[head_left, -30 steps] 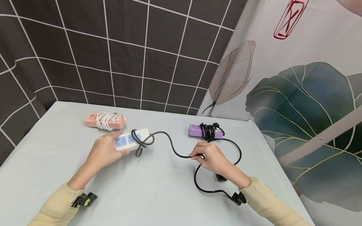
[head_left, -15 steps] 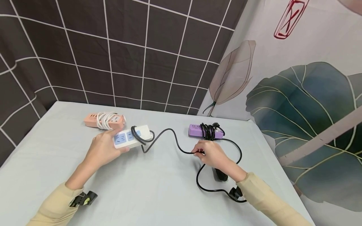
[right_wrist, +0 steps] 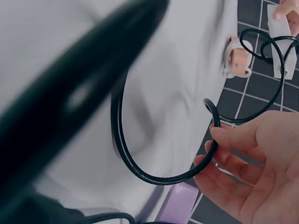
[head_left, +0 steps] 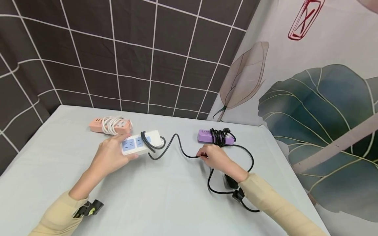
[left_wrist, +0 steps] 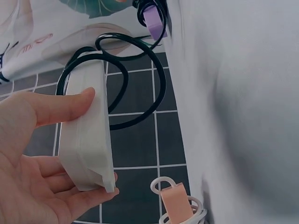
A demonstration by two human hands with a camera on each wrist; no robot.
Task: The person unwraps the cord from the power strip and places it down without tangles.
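My left hand (head_left: 110, 155) grips the left end of a white power strip (head_left: 129, 145) with blue socket panels, holding it tilted above the table. In the left wrist view, the thumb presses one side of the strip (left_wrist: 86, 140) and the fingers wrap behind. Dark loops of its power cord (head_left: 190, 156) circle the strip's right end. My right hand (head_left: 217, 157) pinches that cord farther along, between thumb and fingers. The right wrist view shows the cord (right_wrist: 159, 179) hanging in a curve below the fingers. Beyond the hand it curls on the table and passes behind the right forearm.
Behind the left hand lies a pink power strip (head_left: 95, 125) wrapped in white cord. A purple power strip (head_left: 203, 136) wrapped in black cord lies behind the right hand. A black piece (head_left: 231, 182) is partly hidden by the right wrist. A dark grid curtain (head_left: 133, 59) hangs behind the table.
My right hand has moved slightly back, still pinching the cord. The cord between the hands has risen into a sharper hump. The loops at the white strip's end have shifted.
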